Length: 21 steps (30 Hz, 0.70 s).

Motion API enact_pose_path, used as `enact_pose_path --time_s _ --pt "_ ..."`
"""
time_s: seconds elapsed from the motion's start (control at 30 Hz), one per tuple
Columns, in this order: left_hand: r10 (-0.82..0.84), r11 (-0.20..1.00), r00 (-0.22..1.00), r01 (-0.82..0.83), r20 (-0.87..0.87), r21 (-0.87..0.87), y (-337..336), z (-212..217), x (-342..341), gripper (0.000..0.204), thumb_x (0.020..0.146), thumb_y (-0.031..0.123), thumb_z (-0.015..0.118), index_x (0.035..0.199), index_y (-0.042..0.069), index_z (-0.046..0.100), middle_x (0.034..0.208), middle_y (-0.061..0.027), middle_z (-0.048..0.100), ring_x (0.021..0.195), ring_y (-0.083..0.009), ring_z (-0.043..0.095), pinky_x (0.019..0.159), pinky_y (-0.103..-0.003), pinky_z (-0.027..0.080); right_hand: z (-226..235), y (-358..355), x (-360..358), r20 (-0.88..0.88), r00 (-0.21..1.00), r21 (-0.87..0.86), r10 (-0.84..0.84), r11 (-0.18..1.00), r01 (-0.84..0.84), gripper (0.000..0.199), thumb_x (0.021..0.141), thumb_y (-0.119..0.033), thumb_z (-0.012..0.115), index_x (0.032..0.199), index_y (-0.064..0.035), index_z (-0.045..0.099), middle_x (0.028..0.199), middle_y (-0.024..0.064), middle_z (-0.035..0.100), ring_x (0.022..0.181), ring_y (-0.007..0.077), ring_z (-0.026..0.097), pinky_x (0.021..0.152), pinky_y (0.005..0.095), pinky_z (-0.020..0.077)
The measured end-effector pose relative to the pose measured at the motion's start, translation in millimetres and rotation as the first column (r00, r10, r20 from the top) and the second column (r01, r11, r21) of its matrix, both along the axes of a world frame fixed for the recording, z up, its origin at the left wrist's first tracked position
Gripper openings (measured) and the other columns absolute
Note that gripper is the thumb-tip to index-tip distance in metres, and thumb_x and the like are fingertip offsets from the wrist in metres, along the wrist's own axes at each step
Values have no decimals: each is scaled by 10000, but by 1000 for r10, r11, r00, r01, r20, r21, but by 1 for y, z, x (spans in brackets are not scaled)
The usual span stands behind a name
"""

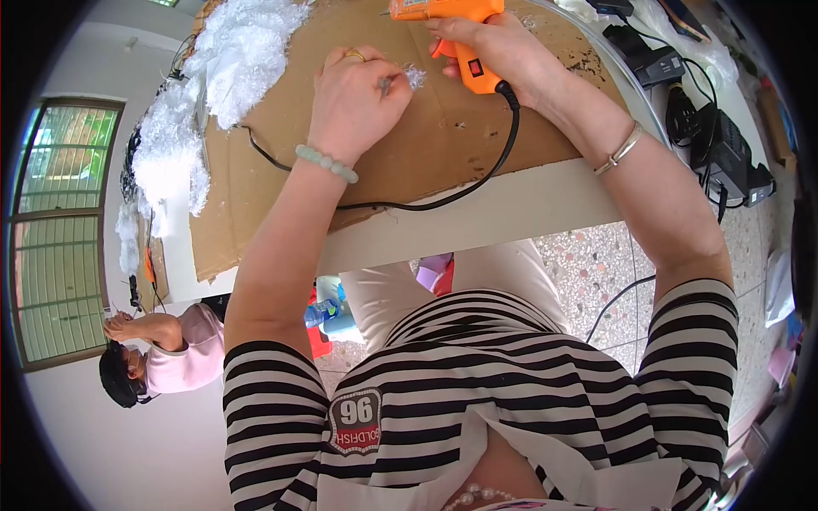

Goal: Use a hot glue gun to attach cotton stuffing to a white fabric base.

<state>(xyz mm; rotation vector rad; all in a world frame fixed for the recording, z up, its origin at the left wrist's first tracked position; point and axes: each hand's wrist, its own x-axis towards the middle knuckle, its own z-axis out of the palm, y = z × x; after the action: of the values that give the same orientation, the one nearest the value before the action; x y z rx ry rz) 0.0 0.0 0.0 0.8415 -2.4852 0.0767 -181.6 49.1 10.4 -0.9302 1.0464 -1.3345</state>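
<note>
Right hand [498, 47] wrapped around the grip of an orange glue gun [452, 25], its black cord [477, 175] trailing over the cardboard sheet [409, 136] on the white table [511, 213] — left hand [354, 98] fingers pinched narrow on a small white fluffy tuft [415, 77] just beside the gun; white fluff pile [230, 60] at far left — another person in pink [162, 349] sits below left

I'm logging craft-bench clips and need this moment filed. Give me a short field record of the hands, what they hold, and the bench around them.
left hand: pinches a small white tuft on a thin stick
right hand: grips the orange glue gun, nozzle pointing left
cord: black, runs from the gun's handle across the cardboard sheet
surface: cardboard over a white table
left of the hands: heap of white fluffy material
far right: black chargers
</note>
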Motion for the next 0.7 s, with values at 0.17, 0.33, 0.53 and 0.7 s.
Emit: enact_pose_path --time_s 0.17,0.33,0.53,0.7 --pt "105 994 990 -105 89 -8 -2 -1 -13 153 673 235 680 660 83 676 738 -31 628 854 -255 545 750 -409 431 -4 -1 -1 35 999 -59 -31 998 33 173 867 -80 529 1025 -26 574 808 53 583 651 144 549 537 280 485" --pt "196 927 981 -188 8 324 -12 -5 -2 176 714 216 683 677 48 648 729 -26 614 728 -176 559 658 -311 449 -6 -5 0 23 999 -4 -24 1000 25 168 868 -82 529 1018 -22 575 802 53 580 656 143 549 537 278 484" --pt "235 828 967 -149 -94 541 -12 -6 6 123 759 141 666 782 28 622 724 9 583 657 -65 532 602 -208 434 -1 -3 1 -12 1000 -11 -26 1000 26 164 866 -79 530 1012 -17 572 796 57 579 656 148 549 535 281 483" --pt "126 825 967 21 -220 565 -10 -5 10 134 782 71 628 915 63 625 781 -3 582 691 -80 540 637 -220 447 0 -3 2 -8 999 -19 -37 999 37 157 866 -76 527 1003 -14 570 795 62 578 657 151 550 535 279 478"
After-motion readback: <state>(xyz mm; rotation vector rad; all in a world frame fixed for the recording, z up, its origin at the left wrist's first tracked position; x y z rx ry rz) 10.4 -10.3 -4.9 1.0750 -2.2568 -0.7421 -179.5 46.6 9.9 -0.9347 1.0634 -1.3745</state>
